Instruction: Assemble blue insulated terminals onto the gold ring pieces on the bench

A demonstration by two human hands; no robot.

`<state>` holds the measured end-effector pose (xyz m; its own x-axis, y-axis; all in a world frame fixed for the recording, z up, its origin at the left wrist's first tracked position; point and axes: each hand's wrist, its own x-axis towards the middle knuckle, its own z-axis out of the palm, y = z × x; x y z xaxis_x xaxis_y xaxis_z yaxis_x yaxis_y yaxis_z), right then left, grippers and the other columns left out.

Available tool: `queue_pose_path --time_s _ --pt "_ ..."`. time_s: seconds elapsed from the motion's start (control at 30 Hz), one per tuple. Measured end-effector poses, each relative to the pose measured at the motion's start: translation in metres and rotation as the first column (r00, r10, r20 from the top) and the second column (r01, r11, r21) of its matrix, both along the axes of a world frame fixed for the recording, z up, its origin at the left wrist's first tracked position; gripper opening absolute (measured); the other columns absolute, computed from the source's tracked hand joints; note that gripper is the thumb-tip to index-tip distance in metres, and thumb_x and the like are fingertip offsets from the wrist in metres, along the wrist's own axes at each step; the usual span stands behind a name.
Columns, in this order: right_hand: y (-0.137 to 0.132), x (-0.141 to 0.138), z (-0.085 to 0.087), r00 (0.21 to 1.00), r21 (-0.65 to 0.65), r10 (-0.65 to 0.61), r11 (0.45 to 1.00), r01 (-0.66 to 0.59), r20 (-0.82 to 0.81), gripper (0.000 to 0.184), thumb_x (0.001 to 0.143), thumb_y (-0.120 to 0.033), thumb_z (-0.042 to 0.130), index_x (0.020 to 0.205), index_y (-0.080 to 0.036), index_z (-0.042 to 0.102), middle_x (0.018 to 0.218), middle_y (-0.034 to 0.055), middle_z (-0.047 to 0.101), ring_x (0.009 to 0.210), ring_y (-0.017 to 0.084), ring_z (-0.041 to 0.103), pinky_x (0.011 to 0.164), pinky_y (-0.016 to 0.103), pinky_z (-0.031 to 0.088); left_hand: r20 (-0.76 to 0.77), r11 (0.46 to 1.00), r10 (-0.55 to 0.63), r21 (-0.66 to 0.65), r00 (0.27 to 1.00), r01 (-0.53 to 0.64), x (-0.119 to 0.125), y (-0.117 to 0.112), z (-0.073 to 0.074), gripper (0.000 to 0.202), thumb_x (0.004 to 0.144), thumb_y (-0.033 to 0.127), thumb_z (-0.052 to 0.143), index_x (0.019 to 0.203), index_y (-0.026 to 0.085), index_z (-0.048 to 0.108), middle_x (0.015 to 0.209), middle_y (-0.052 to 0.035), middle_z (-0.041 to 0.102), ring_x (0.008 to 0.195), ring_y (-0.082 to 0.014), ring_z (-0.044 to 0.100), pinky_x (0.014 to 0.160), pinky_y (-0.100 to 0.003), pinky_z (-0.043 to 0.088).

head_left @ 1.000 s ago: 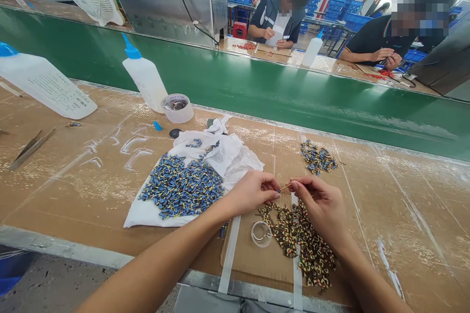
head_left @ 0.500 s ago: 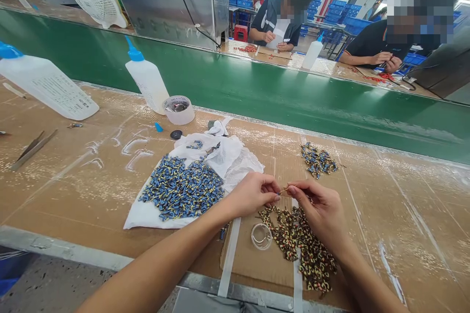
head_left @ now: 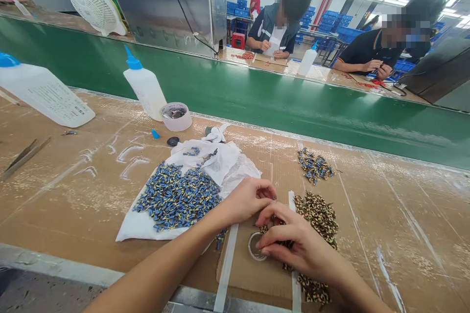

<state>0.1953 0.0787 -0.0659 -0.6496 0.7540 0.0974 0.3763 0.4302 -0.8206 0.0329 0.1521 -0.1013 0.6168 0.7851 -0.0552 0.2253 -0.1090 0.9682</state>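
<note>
My left hand [head_left: 253, 198] is closed in a pinch above the cardboard, its fingertips near the right hand; what they hold is too small to make out. My right hand [head_left: 293, 237] reaches in from the right with fingers apart, thumb and forefinger at the rim of a small clear round dish [head_left: 253, 254]. Partly under the right hand lies a pile of small dark-and-yellow parts [head_left: 317, 217]. Left of my hands, many small blue-and-yellow parts [head_left: 176, 198] are heaped on a white bag [head_left: 128, 227]. A smaller pile of blue-and-dark parts [head_left: 315, 165] lies farther back.
White bottles with blue caps, one tilted [head_left: 55, 95] and one near a tape roll [head_left: 176, 116], stand at the back left. Tweezers [head_left: 25, 159] lie far left. A green strip [head_left: 220, 88] crosses behind the table. Two people work across it; another stands beyond.
My right hand has let go of the small piece between both hands and moved down and left to the clear dish. My left hand stays pinched. The view has shifted slightly.
</note>
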Motion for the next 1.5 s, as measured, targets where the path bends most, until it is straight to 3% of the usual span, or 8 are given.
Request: queue_pose_path --time_s 0.1,0.17,0.27,0.33,0.5,0.93,1.2,1.5 --pt "0.005 0.008 0.000 1.000 0.024 -0.010 1.000 0.011 -0.022 0.019 0.084 -0.030 0.065 0.102 -0.030 0.070 0.111 0.0036 0.059 0.105 0.019 0.055 0.091 0.033 0.044 0.021 1.000 -0.003 -0.029 1.000 0.004 -0.001 0.000 0.001 0.009 0.078 0.017 0.058 0.082 0.014 0.066 0.072 -0.0015 0.065 0.067 -0.0127 0.058 0.063 -0.023 0.045" --pt "0.015 0.023 -0.002 0.988 0.054 -0.152 0.987 0.154 -0.033 0.021 0.087 -0.032 0.061 0.106 -0.028 0.067 0.109 0.0045 0.062 0.101 0.019 0.057 0.088 0.033 0.045 0.045 0.998 -0.002 -0.059 0.999 0.004 -0.002 0.000 0.003 0.009 0.078 0.018 0.058 0.083 0.014 0.065 0.071 -0.0009 0.063 0.065 -0.0119 0.057 0.062 -0.023 0.044" --pt "0.033 0.050 -0.010 0.869 0.184 -0.487 0.865 0.468 0.082 0.016 0.091 -0.029 0.052 0.093 -0.023 0.067 0.088 0.0043 0.066 0.083 0.020 0.060 0.073 0.032 0.046 0.030 0.995 0.030 -0.091 0.999 -0.027 -0.003 0.001 0.006 0.009 0.077 0.018 0.058 0.084 0.014 0.064 0.067 0.0010 0.059 0.060 -0.0109 0.054 0.058 -0.023 0.043" --pt "0.043 0.063 -0.017 0.807 0.239 -0.553 0.828 0.507 0.206 0.014 0.088 -0.026 0.054 0.087 -0.022 0.068 0.083 0.0040 0.066 0.079 0.021 0.060 0.070 0.032 0.044 0.000 0.995 0.051 -0.091 0.999 -0.051 -0.003 0.002 0.008 0.008 0.076 0.018 0.059 0.083 0.015 0.063 0.066 0.0016 0.058 0.060 -0.0109 0.053 0.057 -0.023 0.042" --pt "0.046 0.061 -0.027 0.794 0.213 -0.525 0.851 0.480 0.305 0.008 0.081 -0.019 0.062 0.083 -0.022 0.069 0.086 0.0036 0.064 0.083 0.020 0.058 0.075 0.030 0.043 -0.029 0.995 0.069 -0.069 0.997 -0.071 -0.004 0.003 0.010 0.008 0.076 0.020 0.059 0.081 0.016 0.062 0.070 0.0008 0.060 0.064 -0.0121 0.054 0.060 -0.023 0.042" --pt "0.052 0.041 -0.023 0.728 0.289 -0.588 0.808 0.513 0.351 0.014 0.077 -0.007 0.060 0.079 -0.020 0.064 0.091 0.0027 0.067 0.091 0.020 0.058 0.076 0.025 0.040 -0.047 0.990 0.094 -0.099 0.994 -0.098 -0.002 0.009 0.015 0.025 0.070 0.041 0.064 0.074 0.017 0.057 0.060 0.0030 0.051 0.058 -0.0140 0.048 0.054 -0.023 0.037" --pt "0.051 0.052 -0.011 0.800 0.249 -0.599 0.777 0.578 0.013 0.018 0.084 -0.009 0.052 0.093 -0.021 0.063 0.090 0.0021 0.065 0.089 0.019 0.055 0.078 0.026 0.041 -0.053 0.982 0.159 -0.097 0.986 -0.163 0.000 0.008 0.014 0.034 0.064 0.052 0.065 0.067 0.019 0.056 0.058 0.0037 0.047 0.056 -0.0138 0.044 0.052 -0.022 0.033" --pt "0.059 0.062 -0.018 0.728 0.183 -0.676 0.705 0.685 -0.118 0.013 0.084 -0.014 0.055 0.080 -0.019 0.066 0.080 0.0018 0.066 0.076 0.017 0.059 0.068 0.025 0.041 -0.046 0.988 0.116 -0.096 0.992 -0.120 -0.001 0.009 0.013 0.027 0.073 0.045 0.063 0.075 0.019 0.057 0.062 0.0028 0.051 0.059 -0.0142 0.048 0.053 -0.022 0.037"
